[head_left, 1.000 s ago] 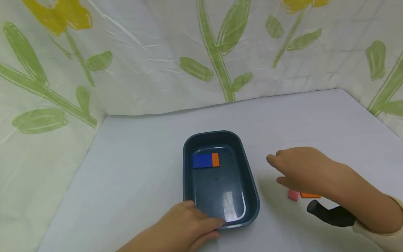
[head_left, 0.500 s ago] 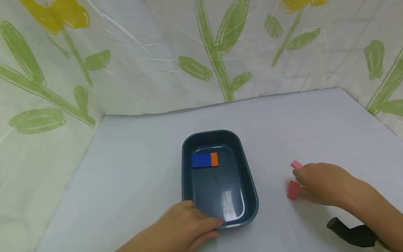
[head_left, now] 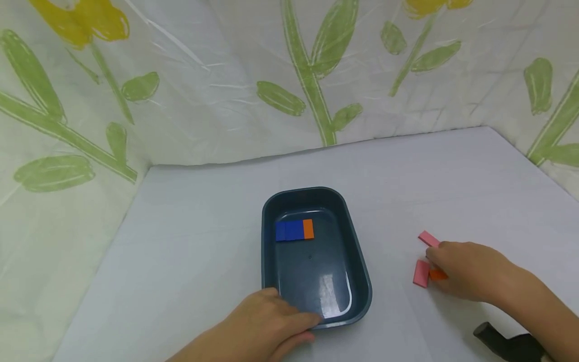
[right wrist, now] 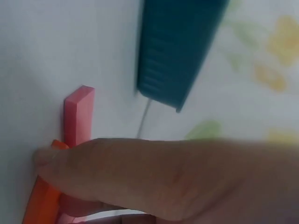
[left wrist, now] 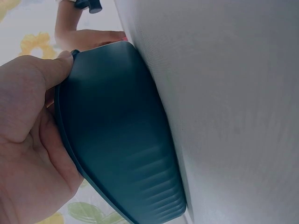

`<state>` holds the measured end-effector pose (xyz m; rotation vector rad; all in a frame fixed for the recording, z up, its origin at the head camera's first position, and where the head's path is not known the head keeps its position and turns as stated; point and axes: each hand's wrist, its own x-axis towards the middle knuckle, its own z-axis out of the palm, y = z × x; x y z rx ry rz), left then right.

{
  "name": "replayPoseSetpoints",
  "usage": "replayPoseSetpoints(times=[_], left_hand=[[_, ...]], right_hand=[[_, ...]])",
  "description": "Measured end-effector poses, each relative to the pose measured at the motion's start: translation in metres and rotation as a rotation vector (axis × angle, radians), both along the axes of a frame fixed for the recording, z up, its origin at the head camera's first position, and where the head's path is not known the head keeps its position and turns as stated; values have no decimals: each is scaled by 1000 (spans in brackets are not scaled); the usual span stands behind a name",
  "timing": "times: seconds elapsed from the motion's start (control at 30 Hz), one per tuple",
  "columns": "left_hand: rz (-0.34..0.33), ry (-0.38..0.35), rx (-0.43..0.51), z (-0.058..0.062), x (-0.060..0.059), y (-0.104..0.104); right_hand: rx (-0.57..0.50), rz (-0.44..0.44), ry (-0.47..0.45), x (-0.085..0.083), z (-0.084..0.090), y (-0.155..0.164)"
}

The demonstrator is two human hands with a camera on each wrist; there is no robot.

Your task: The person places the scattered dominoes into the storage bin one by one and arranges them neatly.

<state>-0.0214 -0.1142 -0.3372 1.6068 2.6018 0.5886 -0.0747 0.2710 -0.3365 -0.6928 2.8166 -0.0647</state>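
Note:
My left hand (head_left: 267,327) grips the near left rim of a dark teal plastic tray (head_left: 312,276). In the left wrist view its thumb lies at the rim of the tray (left wrist: 112,107). Inside the tray, two blue blocks (head_left: 291,230) and an orange block (head_left: 308,229) lie side by side toward the far end. To the right of the tray my right hand (head_left: 479,271) pinches another orange block (head_left: 437,274), its thumb on the orange block (right wrist: 42,200) in the right wrist view. Much of that block is hidden by the fingers. A pink block (head_left: 421,273) lies beside it.
A second pink block (head_left: 428,239) lies just beyond the right fingers on the white tabletop (head_left: 203,241). A black curved piece (head_left: 511,342) sits at the right wrist. White sheeting (head_left: 208,115) painted with flowers stands behind and at both sides.
My right hand has moved from above the tabletop near the tray, right and toward me, down to the orange block, uncovering the far pink block. The left hand stays on the tray.

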Motion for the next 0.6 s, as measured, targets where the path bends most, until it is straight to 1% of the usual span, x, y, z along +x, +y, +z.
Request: replayPoseSetpoints(times=[0.1,0.23,0.33,0.47,0.6], left_hand=[[0,-8,-5,0,0,0],[0,-12,-4,1,0,0],[-1,-5,-6,2,0,0],[-3,3,-13,2,0,0],[-8,14,-8,2,0,0]], right_hand=[[-9,4,12,2,-2,2],[-23,-13,10,4,-1,1],[-32,-22,10,4,-1,0],[-33,-8,26,4,-2,-1],[-24,-9,8,3,-1,-1]])
